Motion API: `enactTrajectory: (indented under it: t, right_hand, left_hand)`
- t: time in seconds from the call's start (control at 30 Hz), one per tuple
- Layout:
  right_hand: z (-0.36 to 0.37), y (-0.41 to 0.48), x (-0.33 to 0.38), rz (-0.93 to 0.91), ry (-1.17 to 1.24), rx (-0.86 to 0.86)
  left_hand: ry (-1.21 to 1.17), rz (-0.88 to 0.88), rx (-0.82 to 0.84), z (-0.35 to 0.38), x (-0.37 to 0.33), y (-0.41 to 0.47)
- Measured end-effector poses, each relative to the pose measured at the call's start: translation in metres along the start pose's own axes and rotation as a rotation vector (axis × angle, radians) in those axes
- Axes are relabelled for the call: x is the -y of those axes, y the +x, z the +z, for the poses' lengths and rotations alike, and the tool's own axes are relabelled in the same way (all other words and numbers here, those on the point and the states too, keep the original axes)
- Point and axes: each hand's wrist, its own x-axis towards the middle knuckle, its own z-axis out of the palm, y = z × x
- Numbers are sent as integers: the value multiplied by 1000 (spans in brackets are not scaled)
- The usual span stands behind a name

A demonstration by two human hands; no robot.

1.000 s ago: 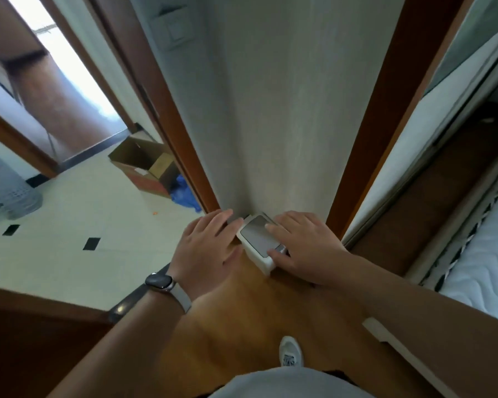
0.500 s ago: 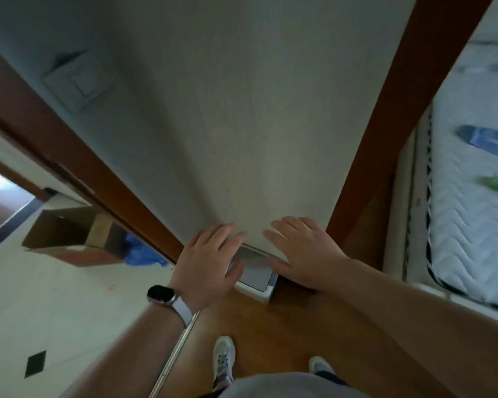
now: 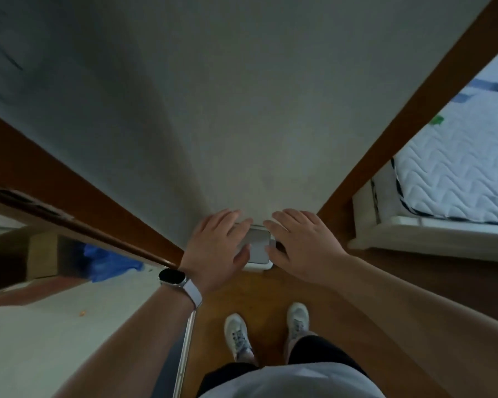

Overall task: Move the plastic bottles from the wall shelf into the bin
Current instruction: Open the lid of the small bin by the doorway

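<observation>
A small white bin (image 3: pixel 257 265) with a grey lid stands on the wooden floor against the foot of the pale wall (image 3: pixel 242 124). My left hand (image 3: pixel 213 251), with a watch on its wrist, lies on the bin's left side, fingers spread and the thumb over the lid. On the bin's right side rests my right hand (image 3: pixel 305 248), fingers also spread. Neither hand is closed around anything. No plastic bottle and no wall shelf are in view.
Brown door frames (image 3: pixel 385 156) flank the wall. A cardboard box (image 3: pixel 41 254) and a blue bag (image 3: pixel 110 262) lie on the tiled floor to the left. A white bed (image 3: pixel 457 173) stands to the right. My shoes (image 3: pixel 237 334) are just behind the bin.
The bin went from skewed to square against the wall, with both hands staying on its sides. The view has tipped further down, and both shoes now show.
</observation>
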Motion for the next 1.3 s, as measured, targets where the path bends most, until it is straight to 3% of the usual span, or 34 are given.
enactTrajectory:
  t: [0.2, 0.47, 0.93, 1.1, 1.3]
  right_hand:
    - [67, 10, -28, 56, 85, 87]
    - [217, 47, -89, 155, 120, 209]
    - [481, 109, -144, 298, 284, 243]
    - [529, 119, -146, 264, 306, 233]
    - [534, 117, -148, 249, 267, 279]
  left_hand:
    - [-112, -50, 92, 78, 7, 22]
    - [-145, -79, 264, 241, 26, 58]
    - [-75, -151, 331, 526, 74, 78]
    - [-54, -165, 303, 566, 75, 71]
    - [-28, -138, 277, 569, 77, 65]
